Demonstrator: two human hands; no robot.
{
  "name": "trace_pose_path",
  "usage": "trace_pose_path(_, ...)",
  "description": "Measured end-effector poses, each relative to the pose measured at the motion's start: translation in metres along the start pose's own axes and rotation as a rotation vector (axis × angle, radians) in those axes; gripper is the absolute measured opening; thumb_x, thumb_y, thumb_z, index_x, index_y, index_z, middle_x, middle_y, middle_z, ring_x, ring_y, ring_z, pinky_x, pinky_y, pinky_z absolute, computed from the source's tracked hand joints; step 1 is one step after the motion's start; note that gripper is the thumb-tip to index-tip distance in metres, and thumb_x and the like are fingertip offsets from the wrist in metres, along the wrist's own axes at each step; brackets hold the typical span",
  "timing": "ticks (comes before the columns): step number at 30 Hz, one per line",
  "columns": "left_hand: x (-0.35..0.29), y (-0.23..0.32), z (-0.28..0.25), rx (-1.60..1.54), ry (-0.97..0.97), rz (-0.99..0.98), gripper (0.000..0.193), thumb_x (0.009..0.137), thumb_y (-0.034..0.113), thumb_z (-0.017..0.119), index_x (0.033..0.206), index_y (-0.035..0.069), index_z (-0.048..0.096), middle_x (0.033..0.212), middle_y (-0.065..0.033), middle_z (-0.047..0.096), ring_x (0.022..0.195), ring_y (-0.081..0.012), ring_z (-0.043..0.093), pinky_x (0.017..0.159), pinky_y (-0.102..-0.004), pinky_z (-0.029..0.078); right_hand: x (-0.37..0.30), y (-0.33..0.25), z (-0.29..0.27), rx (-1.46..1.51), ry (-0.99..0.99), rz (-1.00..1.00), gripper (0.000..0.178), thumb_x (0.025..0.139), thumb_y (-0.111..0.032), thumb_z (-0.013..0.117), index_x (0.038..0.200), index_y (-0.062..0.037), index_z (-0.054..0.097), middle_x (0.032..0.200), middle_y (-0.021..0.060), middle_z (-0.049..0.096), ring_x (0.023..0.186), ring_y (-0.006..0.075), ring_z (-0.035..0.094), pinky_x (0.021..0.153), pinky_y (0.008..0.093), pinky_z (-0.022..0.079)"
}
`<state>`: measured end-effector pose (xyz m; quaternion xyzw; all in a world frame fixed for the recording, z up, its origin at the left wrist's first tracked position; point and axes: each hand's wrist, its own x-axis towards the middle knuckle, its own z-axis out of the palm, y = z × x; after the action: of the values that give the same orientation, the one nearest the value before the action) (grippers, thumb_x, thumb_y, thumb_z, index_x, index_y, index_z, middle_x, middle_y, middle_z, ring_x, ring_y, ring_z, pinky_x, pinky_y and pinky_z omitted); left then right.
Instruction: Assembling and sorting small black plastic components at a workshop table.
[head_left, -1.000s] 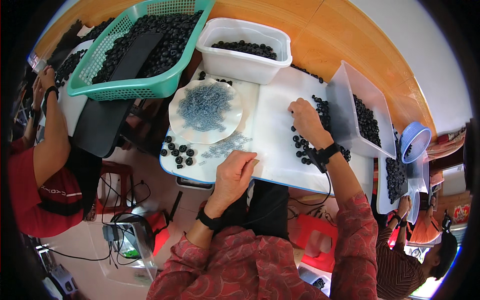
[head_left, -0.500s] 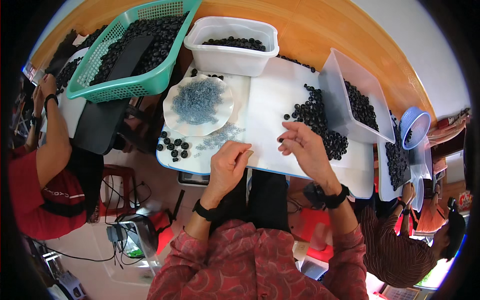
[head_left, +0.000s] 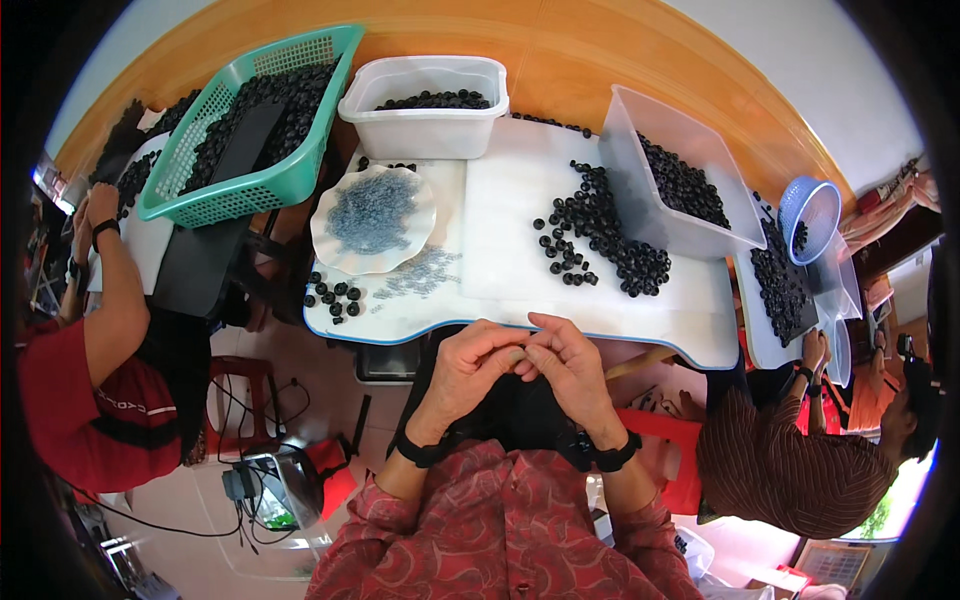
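Observation:
My left hand (head_left: pixel 472 367) and my right hand (head_left: pixel 567 368) meet just off the front edge of the white table (head_left: pixel 520 270). Their fingers are pinched together, tip against tip. Whatever lies between them is hidden by the fingers. Beyond the left hand, a white plate with a wavy rim (head_left: pixel 322 225) bears a heap of tiny bluish translucent pieces (head_left: pixel 372 210), with more scattered beside it. Several black round parts with holes (head_left: pixel 337 296) lie in front of the plate. A larger pile of such black parts (head_left: pixel 600 225) spreads beyond my right hand.
A white tub (head_left: pixel 425 135), a clear bin (head_left: pixel 655 215) and a green basket (head_left: pixel 215 205) hold black parts. At the right are a blue basket (head_left: pixel 790 215) and a person in a striped shirt (head_left: pixel 800 455); at the left, a person in red (head_left: pixel 90 400). Cables (head_left: pixel 240 490) trail on the floor.
My right hand has come left and toward me from the black pile, where it pinched a small dark piece. Both hands now touch at the fingertips. The view has shifted slightly.

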<state>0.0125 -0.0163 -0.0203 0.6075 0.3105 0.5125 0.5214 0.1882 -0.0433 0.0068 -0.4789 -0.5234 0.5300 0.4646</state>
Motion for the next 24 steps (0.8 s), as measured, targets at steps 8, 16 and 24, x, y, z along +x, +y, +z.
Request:
trace_pose_path(8, -0.011, 0.006, 0.016, -0.202, 0.060, -0.176, 0.010, 0.095, 0.005, 0.064, 0.098, -0.003, 0.069, 0.088, -0.0038, 0.066, 0.076, -0.0086, 0.060, 0.067, -0.0234, 0.052, -0.020, 0.000, 0.011, 0.074, 0.102, -0.026, 0.030, 0.100, -0.004, 0.054, 0.128, 0.0032, 0.054, 0.093, 0.0088, 0.068, 0.079, 0.0130, 0.066, 0.068, 0.0239, 0.054)
trace_pose_path(16, -0.012, -0.009, 0.017, -0.591, 0.084, -0.348, 0.023, 0.101, 0.020, 0.059, 0.098, -0.001, 0.069, 0.082, -0.0030, 0.066, 0.066, -0.0081, 0.057, 0.061, -0.0221, 0.048, -0.024, 0.001, 0.019, -0.017, 0.222, -0.207, 0.017, 0.095, -0.004, 0.064, 0.111, 0.0006, 0.067, 0.098, 0.0031, 0.065, 0.083, 0.0081, 0.061, 0.069, 0.0219, 0.051)
trace_pose_path(24, -0.015, -0.004, 0.019, -0.590, 0.110, -0.354, 0.023, 0.100, 0.021, 0.060, 0.096, -0.001, 0.068, 0.079, -0.0031, 0.065, 0.064, -0.0079, 0.057, 0.060, -0.0218, 0.048, -0.026, 0.003, 0.027, 0.008, 0.213, -0.281, 0.022, 0.093, -0.002, 0.066, 0.116, -0.0006, 0.066, 0.096, 0.0022, 0.063, 0.082, 0.0079, 0.060, 0.071, 0.0206, 0.050)
